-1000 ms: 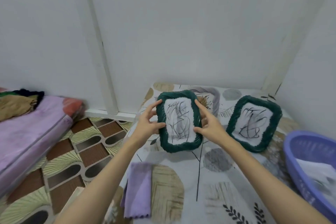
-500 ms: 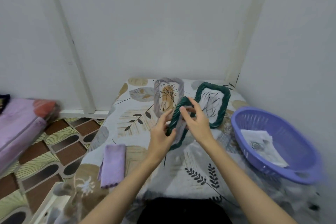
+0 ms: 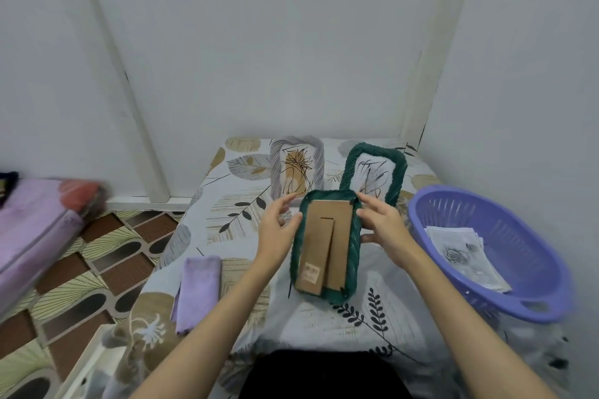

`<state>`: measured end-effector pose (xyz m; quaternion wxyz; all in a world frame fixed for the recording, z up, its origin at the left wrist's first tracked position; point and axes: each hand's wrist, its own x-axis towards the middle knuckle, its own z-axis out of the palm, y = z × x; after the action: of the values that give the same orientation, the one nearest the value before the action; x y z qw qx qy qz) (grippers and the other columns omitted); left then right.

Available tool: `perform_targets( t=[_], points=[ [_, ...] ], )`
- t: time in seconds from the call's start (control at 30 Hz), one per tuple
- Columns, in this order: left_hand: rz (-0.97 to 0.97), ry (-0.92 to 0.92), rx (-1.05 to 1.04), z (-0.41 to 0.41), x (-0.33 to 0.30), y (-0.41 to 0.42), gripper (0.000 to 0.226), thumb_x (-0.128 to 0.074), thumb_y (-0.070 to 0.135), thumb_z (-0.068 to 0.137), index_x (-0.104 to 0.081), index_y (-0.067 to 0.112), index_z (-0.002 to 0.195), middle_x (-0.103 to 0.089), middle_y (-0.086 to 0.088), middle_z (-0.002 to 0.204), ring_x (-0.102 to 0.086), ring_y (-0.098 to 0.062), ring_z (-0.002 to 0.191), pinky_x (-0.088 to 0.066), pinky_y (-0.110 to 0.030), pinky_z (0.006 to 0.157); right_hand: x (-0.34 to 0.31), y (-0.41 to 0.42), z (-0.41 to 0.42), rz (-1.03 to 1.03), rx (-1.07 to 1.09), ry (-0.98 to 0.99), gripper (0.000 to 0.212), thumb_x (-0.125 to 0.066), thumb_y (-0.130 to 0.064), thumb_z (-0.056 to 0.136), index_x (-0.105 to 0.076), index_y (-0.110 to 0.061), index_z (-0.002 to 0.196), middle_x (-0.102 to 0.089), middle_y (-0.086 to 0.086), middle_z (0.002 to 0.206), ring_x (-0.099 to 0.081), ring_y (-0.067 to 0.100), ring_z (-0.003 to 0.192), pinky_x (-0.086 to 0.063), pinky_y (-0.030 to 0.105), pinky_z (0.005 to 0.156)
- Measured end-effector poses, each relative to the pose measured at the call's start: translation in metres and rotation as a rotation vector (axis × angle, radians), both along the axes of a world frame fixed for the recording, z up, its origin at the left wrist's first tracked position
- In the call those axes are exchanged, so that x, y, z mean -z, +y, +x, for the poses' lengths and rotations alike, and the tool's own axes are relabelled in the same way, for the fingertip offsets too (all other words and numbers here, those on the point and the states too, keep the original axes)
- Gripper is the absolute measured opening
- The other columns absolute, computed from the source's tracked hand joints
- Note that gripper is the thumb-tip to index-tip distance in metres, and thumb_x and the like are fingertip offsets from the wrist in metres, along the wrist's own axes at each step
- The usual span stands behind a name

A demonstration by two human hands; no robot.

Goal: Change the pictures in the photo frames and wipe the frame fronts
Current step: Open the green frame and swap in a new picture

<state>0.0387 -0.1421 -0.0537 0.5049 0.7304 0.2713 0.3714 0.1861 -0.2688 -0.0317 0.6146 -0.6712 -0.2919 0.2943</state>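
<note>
Holding green frame between both hands, back up, lengthwise away.

Both forearms are bare from the bottom edge of the view up to the wrists, with no sleeve showing. The left hand and right hand carry no ring, watch or glove. Low in the middle, between the arms, dark black clothing covers the person's lap.
</note>
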Motion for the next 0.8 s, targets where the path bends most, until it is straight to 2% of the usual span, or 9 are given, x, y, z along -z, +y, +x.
perform_targets(
  t=[0.17, 0.27, 0.33, 0.43, 0.5, 0.6, 0.67, 0.73, 0.8],
  points=[
    [-0.172, 0.072, 0.080, 0.000, 0.018, 0.013, 0.055, -0.056, 0.009, 0.089, -0.038, 0.023, 0.139, -0.043, 0.007, 0.130, -0.039, -0.008, 0.121, -0.037, -0.027, 0.099, 0.021, 0.007, 0.001, -0.025, -0.080, 0.177, 0.041, -0.040, -0.004, 0.094, -0.049, -0.021, 0.129, -0.062, 0.007, 0.104, -0.057, 0.016, 0.072, -0.050, 0.025, 0.052],
    [-0.102, 0.077, 0.048, -0.003, 0.031, 0.017, 0.048, -0.058, -0.002, 0.084, -0.049, 0.018, 0.127, -0.051, -0.005, 0.128, -0.054, -0.003, 0.101, -0.048, -0.011, 0.082, 0.035, 0.012, 0.003, -0.045, -0.009, 0.042, 0.040, -0.045, -0.006, 0.093, -0.052, -0.025, 0.128, -0.054, 0.010, 0.129, -0.057, 0.019, 0.102, -0.054, 0.031, 0.074],
    [-0.073, 0.072, 0.007, -0.004, 0.039, 0.018, 0.037, -0.061, -0.002, 0.082, -0.054, 0.018, 0.114, -0.057, -0.008, 0.118, -0.056, -0.002, 0.089, -0.049, -0.007, 0.069, 0.041, 0.012, 0.000, -0.023, 0.039, -0.118, 0.041, -0.050, -0.004, 0.091, -0.052, -0.022, 0.128, -0.053, 0.000, 0.131, -0.050, 0.014, 0.115, -0.045, 0.029, 0.091],
    [-0.051, 0.058, -0.021, -0.002, 0.045, 0.020, 0.031, -0.063, 0.005, 0.083, -0.054, 0.025, 0.105, -0.058, -0.004, 0.109, -0.060, -0.008, 0.086, -0.052, -0.012, 0.069, 0.051, 0.014, -0.003, 0.019, 0.059, -0.246, 0.045, -0.057, -0.004, 0.088, -0.050, -0.024, 0.127, -0.051, -0.010, 0.123, -0.045, 0.010, 0.114, -0.041, 0.019, 0.086],
    [-0.033, 0.075, -0.041, 0.001, 0.047, 0.024, 0.036, -0.061, 0.010, 0.086, -0.054, 0.030, 0.115, -0.058, 0.000, 0.111, -0.063, -0.014, 0.088, -0.053, -0.022, 0.078, 0.057, 0.017, -0.002, 0.020, 0.092, -0.278, 0.044, -0.059, -0.006, 0.087, -0.052, -0.028, 0.124, -0.054, -0.007, 0.120, -0.049, 0.013, 0.110, -0.045, 0.025, 0.086],
    [0.032, 0.107, -0.034, 0.007, 0.047, 0.030, 0.042, -0.059, 0.009, 0.087, -0.054, 0.024, 0.126, -0.056, 0.008, 0.115, -0.062, -0.018, 0.096, -0.048, -0.020, 0.083, 0.063, 0.024, 0.002, 0.007, 0.119, -0.276, 0.044, -0.062, -0.013, 0.086, -0.053, -0.032, 0.124, -0.057, 0.003, 0.102, -0.048, 0.017, 0.069, -0.045, 0.028, 0.069],
    [0.071, 0.116, -0.024, 0.010, 0.045, 0.034, 0.039, -0.058, 0.009, 0.088, -0.056, 0.020, 0.125, -0.056, 0.011, 0.115, -0.059, -0.015, 0.101, -0.046, -0.013, 0.083, 0.063, 0.028, 0.006, 0.004, 0.133, -0.295, 0.044, -0.063, -0.014, 0.085, -0.053, -0.029, 0.125, -0.053, 0.004, 0.091, -0.040, 0.010, 0.058, -0.040, 0.022, 0.059],
    [0.129, 0.117, -0.016, 0.012, 0.043, 0.037, 0.036, -0.058, 0.009, 0.088, -0.057, 0.017, 0.124, -0.058, 0.007, 0.115, -0.056, -0.012, 0.104, -0.044, -0.008, 0.084, 0.061, 0.030, 0.010, -0.016, 0.143, -0.357, 0.041, -0.064, -0.014, 0.084, -0.057, -0.023, 0.124, -0.058, 0.004, 0.094, -0.047, 0.003, 0.069, -0.043, 0.017, 0.062],
    [0.200, 0.123, -0.008, 0.013, 0.042, 0.040, 0.034, -0.059, 0.010, 0.088, -0.059, 0.014, 0.122, -0.062, 0.001, 0.113, -0.056, -0.010, 0.102, -0.046, -0.015, 0.086, 0.060, 0.031, 0.012, -0.037, 0.152, -0.390, 0.037, -0.065, -0.015, 0.084, -0.060, -0.020, 0.120, -0.062, 0.002, 0.098, -0.051, 0.005, 0.083, -0.044, 0.013, 0.068]
  ],
)
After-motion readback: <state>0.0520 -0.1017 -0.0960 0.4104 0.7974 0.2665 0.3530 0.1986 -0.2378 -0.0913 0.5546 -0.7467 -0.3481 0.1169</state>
